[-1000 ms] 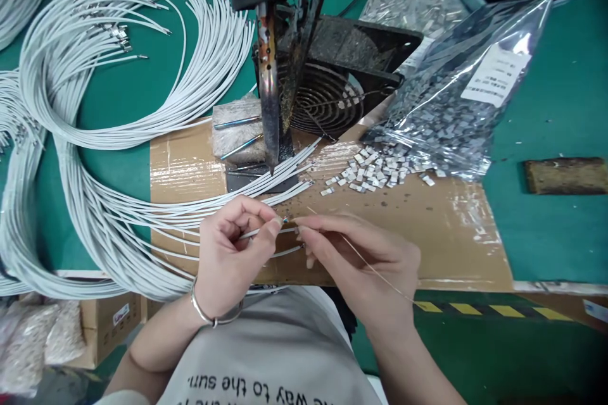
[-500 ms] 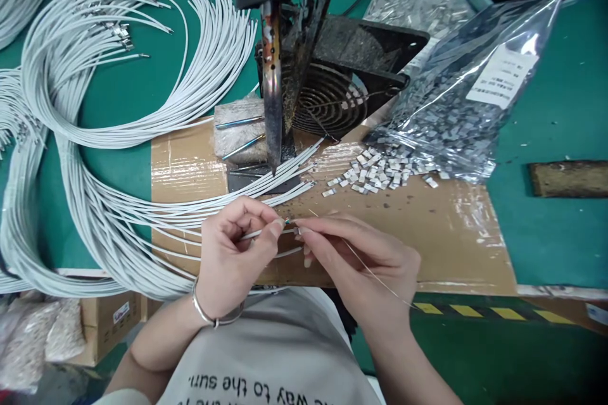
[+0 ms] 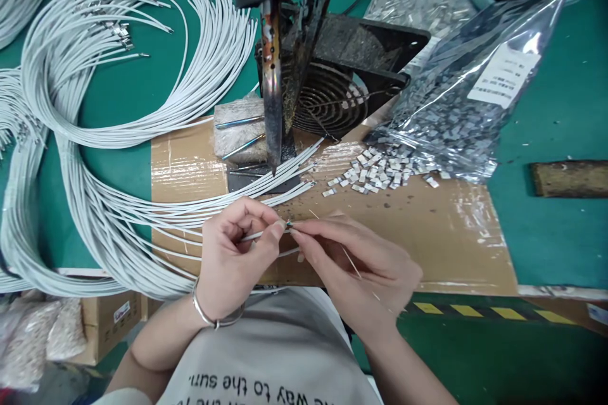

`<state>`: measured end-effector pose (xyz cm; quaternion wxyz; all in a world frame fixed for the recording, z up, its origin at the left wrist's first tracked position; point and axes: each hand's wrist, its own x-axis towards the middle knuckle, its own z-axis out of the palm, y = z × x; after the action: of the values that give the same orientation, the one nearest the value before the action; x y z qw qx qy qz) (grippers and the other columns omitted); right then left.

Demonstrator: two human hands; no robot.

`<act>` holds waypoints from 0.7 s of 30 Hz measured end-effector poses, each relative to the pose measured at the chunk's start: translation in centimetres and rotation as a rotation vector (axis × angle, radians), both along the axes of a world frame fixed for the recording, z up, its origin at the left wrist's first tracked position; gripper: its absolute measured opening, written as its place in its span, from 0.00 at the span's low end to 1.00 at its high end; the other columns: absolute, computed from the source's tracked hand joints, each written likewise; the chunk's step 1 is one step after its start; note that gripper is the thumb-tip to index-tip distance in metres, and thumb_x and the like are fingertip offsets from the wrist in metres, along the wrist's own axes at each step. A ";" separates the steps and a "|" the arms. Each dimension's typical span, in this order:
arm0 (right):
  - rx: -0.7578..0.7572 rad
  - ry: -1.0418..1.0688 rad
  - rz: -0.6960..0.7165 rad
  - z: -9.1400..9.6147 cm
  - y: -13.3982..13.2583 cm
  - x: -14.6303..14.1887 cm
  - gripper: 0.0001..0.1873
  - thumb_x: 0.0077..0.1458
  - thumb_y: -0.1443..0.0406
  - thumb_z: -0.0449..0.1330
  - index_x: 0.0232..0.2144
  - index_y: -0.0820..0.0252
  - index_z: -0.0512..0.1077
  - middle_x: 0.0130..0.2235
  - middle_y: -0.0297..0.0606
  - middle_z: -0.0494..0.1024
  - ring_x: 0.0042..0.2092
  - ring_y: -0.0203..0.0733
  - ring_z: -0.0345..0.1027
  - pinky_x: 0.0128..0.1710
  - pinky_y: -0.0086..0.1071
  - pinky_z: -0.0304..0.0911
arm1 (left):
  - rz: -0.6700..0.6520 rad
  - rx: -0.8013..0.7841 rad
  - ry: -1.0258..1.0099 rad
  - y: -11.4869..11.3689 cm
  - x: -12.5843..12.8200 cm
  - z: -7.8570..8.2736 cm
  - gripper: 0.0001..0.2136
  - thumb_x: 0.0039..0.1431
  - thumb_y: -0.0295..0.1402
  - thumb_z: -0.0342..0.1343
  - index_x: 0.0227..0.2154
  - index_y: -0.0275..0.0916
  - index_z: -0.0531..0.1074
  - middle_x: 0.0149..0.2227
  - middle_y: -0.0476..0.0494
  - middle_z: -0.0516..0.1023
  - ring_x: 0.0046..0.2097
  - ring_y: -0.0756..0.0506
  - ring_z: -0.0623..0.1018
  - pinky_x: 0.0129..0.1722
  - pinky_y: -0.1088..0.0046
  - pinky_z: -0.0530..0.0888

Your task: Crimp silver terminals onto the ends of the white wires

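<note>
My left hand [image 3: 240, 247] is closed, thumb and forefinger pinching a small shiny metal piece [image 3: 287, 223]. One white wire [image 3: 253, 236] passes through its curled fingers. The fingertips of my right hand [image 3: 363, 266] meet that piece from the right, also pinched. A thin, silvery strand like solder wire [image 3: 350, 259] runs through my right hand, between its fingers. Exactly what the right fingertips grip at the piece is hidden. Just beyond both hands, a row of white wires [image 3: 256, 193] lies with stripped ends pointing right. Above them hangs a dark soldering iron tip [image 3: 273, 145].
A grilled fan [image 3: 327, 101] stands behind the iron. Loose metal terminals [image 3: 375, 171] spill from a plastic bag [image 3: 446, 114] at right. Bundled white cables [image 3: 71, 107] fill the left. Cardboard [image 3: 451, 234] covers the green table. A brownish block [image 3: 570, 178] lies far right.
My right hand has shifted slightly, its fingertips moving left, closer against the left fingertips and the small piece. The thin strand has moved with it. My left hand is nearly still.
</note>
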<state>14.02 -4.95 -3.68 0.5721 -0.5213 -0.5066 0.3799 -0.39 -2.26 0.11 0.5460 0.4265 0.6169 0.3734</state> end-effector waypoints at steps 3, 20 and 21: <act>0.189 -0.200 -0.044 -0.3 -0.1 -0.2 0.19 0.56 0.80 0.68 0.43 0.53 0.84 0.34 0.35 0.86 0.32 0.39 0.78 0.33 0.34 0.75 | 0.000 -0.019 -0.010 0.0 0.0 0.1 0.05 0.54 0.26 0.65 0.26 0.37 0.76 0.18 0.56 0.66 0.20 0.56 0.58 0.19 0.81 0.55; -0.183 0.104 -0.145 0.0 0.2 1.1 0.10 0.58 0.73 0.70 0.37 0.50 0.85 0.26 0.28 0.81 0.22 0.32 0.71 0.22 0.26 0.69 | -0.021 -0.025 0.015 0.2 -0.3 0.6 0.05 0.51 0.25 0.67 0.25 0.37 0.77 0.21 0.50 0.76 0.22 0.55 0.66 0.20 0.82 0.63; -0.218 0.145 -0.123 0.1 0.3 1.1 0.09 0.57 0.72 0.70 0.36 0.51 0.85 0.26 0.28 0.81 0.21 0.31 0.71 0.21 0.26 0.70 | -0.030 -0.026 0.017 0.2 -0.3 0.7 0.05 0.52 0.25 0.67 0.25 0.37 0.77 0.22 0.49 0.77 0.22 0.54 0.66 0.20 0.82 0.63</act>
<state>15.12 -4.61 -3.60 0.5693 -0.5816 -0.3869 0.4335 -0.67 -2.09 0.78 0.5517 0.4317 0.6200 0.3533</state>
